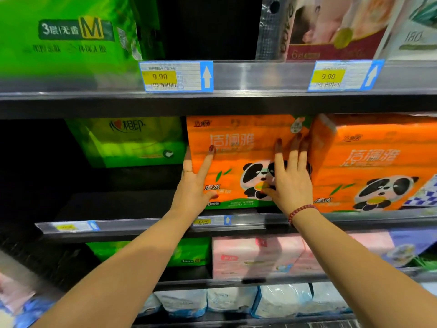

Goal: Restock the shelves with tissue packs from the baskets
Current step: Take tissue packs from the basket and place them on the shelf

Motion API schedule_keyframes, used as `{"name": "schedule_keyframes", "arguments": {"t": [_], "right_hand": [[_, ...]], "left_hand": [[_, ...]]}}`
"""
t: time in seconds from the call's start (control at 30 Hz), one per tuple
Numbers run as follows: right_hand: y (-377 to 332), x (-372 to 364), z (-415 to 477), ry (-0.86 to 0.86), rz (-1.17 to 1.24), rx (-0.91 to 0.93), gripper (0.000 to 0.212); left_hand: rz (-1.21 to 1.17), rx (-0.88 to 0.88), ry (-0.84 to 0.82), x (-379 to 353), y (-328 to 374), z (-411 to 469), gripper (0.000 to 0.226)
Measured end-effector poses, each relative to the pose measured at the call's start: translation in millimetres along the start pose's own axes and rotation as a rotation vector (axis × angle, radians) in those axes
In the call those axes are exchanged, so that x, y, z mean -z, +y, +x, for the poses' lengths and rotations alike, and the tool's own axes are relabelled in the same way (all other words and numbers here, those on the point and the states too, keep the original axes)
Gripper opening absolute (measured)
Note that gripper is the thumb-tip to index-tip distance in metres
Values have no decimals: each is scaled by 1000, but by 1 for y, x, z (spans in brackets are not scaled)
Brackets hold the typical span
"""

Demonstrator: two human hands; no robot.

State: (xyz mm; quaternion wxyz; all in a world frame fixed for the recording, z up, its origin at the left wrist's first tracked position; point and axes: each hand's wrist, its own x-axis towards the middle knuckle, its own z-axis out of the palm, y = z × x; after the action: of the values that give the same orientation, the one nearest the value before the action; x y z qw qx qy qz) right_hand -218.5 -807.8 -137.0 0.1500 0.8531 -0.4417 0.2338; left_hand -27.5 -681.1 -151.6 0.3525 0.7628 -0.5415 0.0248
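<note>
Orange tissue pack [238, 159] stands at the middle shelf [260, 222] front edge; I see my left hand [194, 185] and right hand [289, 183] flat against it, fingers spread, clasping nothing.

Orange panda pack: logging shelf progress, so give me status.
Left hand and right hand flat on orange panda pack, open. Pack on middle shelf, beside second orange pack. Nothing blocking.

The middle shelf [260, 222] carries two orange panda packs [238, 143] (touching) beside a green pack [132, 140].
</note>
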Motion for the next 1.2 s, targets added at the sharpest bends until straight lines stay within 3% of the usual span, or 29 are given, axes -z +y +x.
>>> {"name": "schedule_keyframes", "arguments": {"t": [0.13, 0.27, 0.53, 0.67, 0.97, 1.13, 1.2], "right_hand": [[-1, -12, 7, -98, -17, 34, 83], [-1, -24, 14, -72, -49, 45, 96], [2, -50, 21, 209, -64, 61, 134], [3, -55, 20, 192, -84, 65, 145], [0, -59, 18, 187, -71, 29, 155], [0, -57, 18, 207, -84, 39, 153], [-1, -54, 19, 179, -76, 20, 143]], "left_hand": [[-1, 17, 0, -4, 1, 12, 109], [16, 10, 26, -8, -1, 24, 126], [47, 42, 46, -21, -8, 32, 124], [44, 44, 53, -23, -7, 31, 125], [133, -26, -19, -17, -18, 28, 130], [118, -19, -6, -22, -20, 31, 131], [127, -20, -10, -22, -20, 30, 131]]}}
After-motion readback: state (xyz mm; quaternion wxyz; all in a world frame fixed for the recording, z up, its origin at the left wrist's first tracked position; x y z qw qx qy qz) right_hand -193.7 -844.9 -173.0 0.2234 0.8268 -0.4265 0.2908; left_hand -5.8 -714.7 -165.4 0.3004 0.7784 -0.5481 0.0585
